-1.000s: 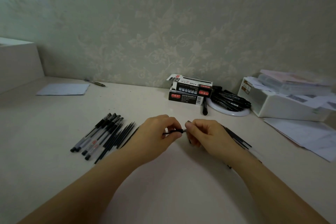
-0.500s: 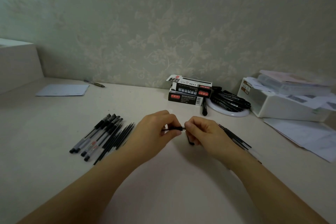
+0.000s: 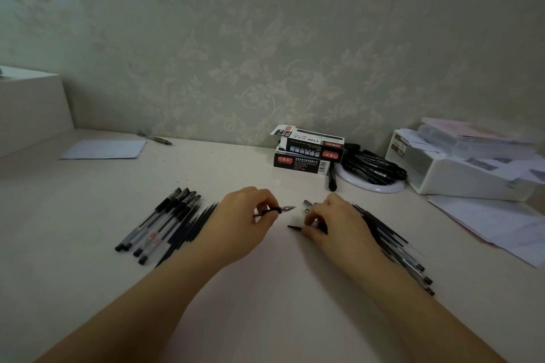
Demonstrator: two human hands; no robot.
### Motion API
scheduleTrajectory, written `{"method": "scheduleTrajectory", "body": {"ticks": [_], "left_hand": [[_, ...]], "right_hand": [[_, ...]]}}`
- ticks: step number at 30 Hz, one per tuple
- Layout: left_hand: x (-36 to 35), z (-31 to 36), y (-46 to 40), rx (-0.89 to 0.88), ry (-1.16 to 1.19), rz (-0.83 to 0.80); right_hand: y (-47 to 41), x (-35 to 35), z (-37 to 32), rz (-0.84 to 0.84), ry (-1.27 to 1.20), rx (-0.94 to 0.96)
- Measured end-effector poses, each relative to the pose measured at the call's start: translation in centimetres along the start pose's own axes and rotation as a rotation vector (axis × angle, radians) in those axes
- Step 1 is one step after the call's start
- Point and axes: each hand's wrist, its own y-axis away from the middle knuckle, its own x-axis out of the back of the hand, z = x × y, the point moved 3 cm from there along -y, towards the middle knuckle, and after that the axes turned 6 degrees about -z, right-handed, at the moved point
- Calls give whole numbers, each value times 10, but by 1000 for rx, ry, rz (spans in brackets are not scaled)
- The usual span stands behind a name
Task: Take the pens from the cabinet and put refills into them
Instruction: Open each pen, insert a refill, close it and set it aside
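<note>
my left hand pinches a pen tip piece, its point aimed right. my right hand sits apart from it, fingers curled on a thin dark refill low over the tabletop. finished pens and loose refills lie in a row left of my left hand; more pens fan out under my right wrist. farther back, two stacked refill boxes and a white dish of black pens near the wall.
</note>
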Motion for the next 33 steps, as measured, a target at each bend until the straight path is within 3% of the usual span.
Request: {"method": "scheduleTrajectory", "body": {"ticks": [10,17,25,33], "left_hand": [[6,-2,0,3,-5,-54],[3,4,0,-15,40,-78],[3,9,0,-7,71,-47],[2,15,0,-15,18,-49]], "right_hand": [[-1,12,4,10,-500,23],[-2,8,-2,-38,-584,69],[-1,6,-2,-99,-855,45],[2,7,0,-181,-908,35]]}}
